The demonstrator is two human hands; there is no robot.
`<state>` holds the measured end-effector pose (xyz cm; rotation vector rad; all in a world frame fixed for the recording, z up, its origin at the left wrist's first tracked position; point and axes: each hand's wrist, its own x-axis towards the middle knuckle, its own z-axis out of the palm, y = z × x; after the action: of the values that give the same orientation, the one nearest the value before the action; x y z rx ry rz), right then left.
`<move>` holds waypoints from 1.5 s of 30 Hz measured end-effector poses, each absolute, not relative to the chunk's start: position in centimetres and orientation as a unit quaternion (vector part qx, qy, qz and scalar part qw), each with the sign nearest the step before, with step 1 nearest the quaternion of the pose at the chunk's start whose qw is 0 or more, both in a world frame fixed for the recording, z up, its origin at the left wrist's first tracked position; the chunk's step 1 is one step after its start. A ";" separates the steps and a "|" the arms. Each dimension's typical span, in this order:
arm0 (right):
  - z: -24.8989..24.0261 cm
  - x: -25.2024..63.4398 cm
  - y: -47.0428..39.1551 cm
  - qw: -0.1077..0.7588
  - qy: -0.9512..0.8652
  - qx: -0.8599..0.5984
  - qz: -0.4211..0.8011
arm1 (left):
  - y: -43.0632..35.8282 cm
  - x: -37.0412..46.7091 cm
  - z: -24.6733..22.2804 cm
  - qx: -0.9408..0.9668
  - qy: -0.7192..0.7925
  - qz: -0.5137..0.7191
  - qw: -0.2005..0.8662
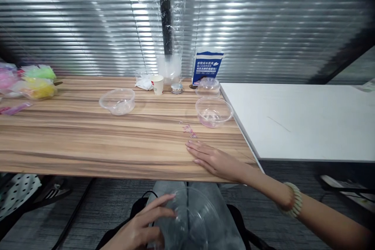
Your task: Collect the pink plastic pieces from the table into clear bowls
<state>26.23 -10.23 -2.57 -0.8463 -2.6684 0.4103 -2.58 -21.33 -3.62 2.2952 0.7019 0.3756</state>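
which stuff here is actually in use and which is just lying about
In use: left hand on the clear bowl in the lap; right hand flat on the wooden table beside small pink bits.

Lying about: two empty clear bowls, paper cup, blue carton, coloured bags.

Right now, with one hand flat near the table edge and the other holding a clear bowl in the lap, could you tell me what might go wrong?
1. The clear bowl sits below the table edge, held only by the left hand; it could slip to the floor.
2. The right hand lies just short of small pink pieces; a sweep might scatter them.
3. The bowl with pink bits stands close to the wooden table corner and could be knocked off.
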 end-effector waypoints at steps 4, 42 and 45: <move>-2.6 28.1 -10.5 0.152 -0.926 -0.319 0.132 | -20.9 -3.8 -0.4 0.903 0.229 0.128 0.340; -1.7 26.5 -7.6 0.239 -0.861 -0.380 0.241 | -19.3 -1.1 -2.4 0.936 0.216 0.083 0.264; -1.9 26.9 -7.3 0.253 -0.860 -0.391 0.209 | -19.2 -1.4 -2.5 0.940 0.215 0.089 0.251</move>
<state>26.91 -7.29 -1.86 -1.0640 -2.3378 0.5673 -1.37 -19.15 -2.50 2.5564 0.5848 0.2421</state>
